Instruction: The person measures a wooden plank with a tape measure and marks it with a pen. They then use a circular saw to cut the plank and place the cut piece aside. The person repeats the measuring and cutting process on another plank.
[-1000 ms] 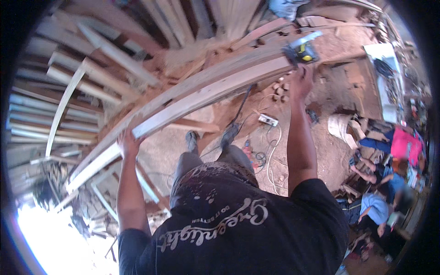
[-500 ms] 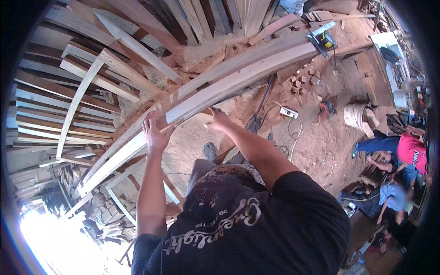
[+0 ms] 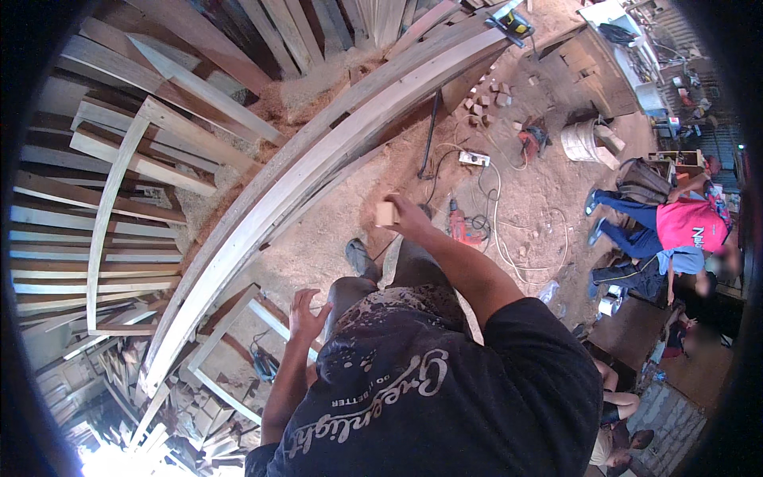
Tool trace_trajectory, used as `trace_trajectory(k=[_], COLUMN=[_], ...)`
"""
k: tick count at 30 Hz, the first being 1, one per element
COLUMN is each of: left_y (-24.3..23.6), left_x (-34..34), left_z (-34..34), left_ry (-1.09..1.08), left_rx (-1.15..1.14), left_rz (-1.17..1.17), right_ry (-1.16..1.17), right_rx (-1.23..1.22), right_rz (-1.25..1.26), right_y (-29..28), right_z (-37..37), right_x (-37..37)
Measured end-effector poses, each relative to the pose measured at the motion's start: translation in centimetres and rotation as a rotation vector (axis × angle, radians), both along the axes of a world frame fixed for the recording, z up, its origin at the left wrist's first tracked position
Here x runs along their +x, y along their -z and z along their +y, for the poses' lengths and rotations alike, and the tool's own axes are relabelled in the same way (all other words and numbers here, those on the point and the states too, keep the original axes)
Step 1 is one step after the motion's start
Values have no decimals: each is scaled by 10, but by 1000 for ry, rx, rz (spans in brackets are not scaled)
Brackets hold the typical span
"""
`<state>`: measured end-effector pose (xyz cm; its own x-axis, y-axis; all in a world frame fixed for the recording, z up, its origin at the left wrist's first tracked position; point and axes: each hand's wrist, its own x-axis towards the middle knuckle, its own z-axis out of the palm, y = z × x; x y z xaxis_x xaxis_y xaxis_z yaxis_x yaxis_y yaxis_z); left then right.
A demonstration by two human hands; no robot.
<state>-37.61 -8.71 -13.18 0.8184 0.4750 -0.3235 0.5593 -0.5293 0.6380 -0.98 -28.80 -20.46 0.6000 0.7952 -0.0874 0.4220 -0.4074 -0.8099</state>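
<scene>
My right hand (image 3: pixel 407 215) is raised in front of me and holds a small square wooden block (image 3: pixel 387 213). My left hand (image 3: pixel 306 312) hangs lower with its fingers spread and nothing in it, close to my dark shirt. Long pale planks (image 3: pixel 318 175) lie stacked diagonally in front of me, from the lower left to the upper right. A yellow and black power tool (image 3: pixel 511 22) rests on their far end.
Several small wooden blocks (image 3: pixel 485 99) lie on the sawdust floor near a white power strip (image 3: pixel 473 158) and cables. A red drill (image 3: pixel 459 228) is by my feet. Wooden frames (image 3: pixel 119 207) are stacked on the left. People sit at the right (image 3: pixel 675 230).
Both hands have come off the long planks. My right hand has drawn back toward me and now holds a small block. My left hand has dropped near my body.
</scene>
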Motion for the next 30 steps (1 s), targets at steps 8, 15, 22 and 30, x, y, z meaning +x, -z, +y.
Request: trace_trajectory(k=[8, 15, 22, 30], left_y=[42, -21, -72, -38], left_x=[60, 208, 262, 222], left_z=[15, -13, -41, -32], left_ry=[40, 329, 385, 149], left_rx=[-250, -18, -348, -441], left_rz=[145, -270, -93, -196], right_ry=[496, 430, 250, 272], right_rx=[259, 614, 946, 629], right_rz=[293, 484, 692, 691], right_y=[-92, -215, -223, -277], right_z=[-60, -58, -66, -96], right_x=[43, 42, 34, 76])
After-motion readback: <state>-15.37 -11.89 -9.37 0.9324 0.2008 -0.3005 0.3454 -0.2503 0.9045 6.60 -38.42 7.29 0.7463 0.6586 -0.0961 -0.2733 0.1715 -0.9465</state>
